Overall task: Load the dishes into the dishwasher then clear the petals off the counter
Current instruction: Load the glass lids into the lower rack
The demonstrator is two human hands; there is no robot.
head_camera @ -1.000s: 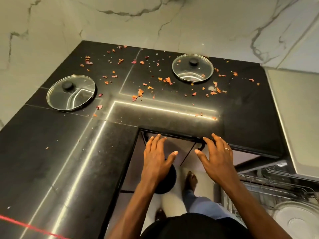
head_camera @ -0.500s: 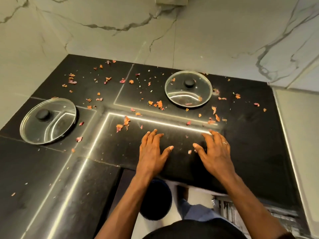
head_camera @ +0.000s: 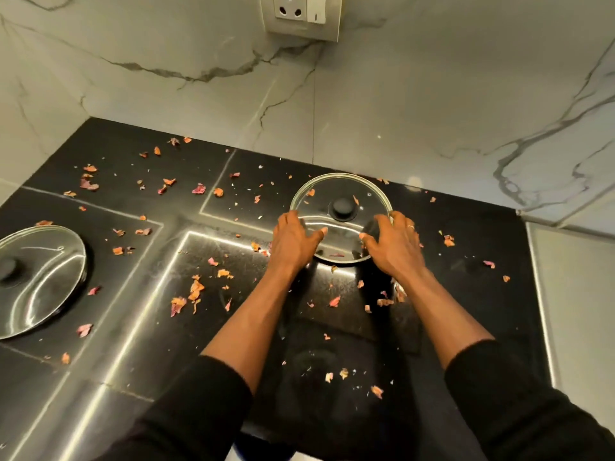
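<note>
Petals (head_camera: 196, 289) are scattered all over the black table (head_camera: 482, 311) below the wall socket (head_camera: 304, 15), so the clearing is judged as not begun. Straight below the socket a glass lid (head_camera: 342, 207) lies flat on the table and is gripped at both sides, the fingers of the left hand (head_camera: 294, 239) and of the right hand (head_camera: 394, 242) being bent closely over its rim. A second lid (head_camera: 36, 277), far down-left of the socket, is untouched and no dishwasher is seen, so loading seems unfinished.
</note>
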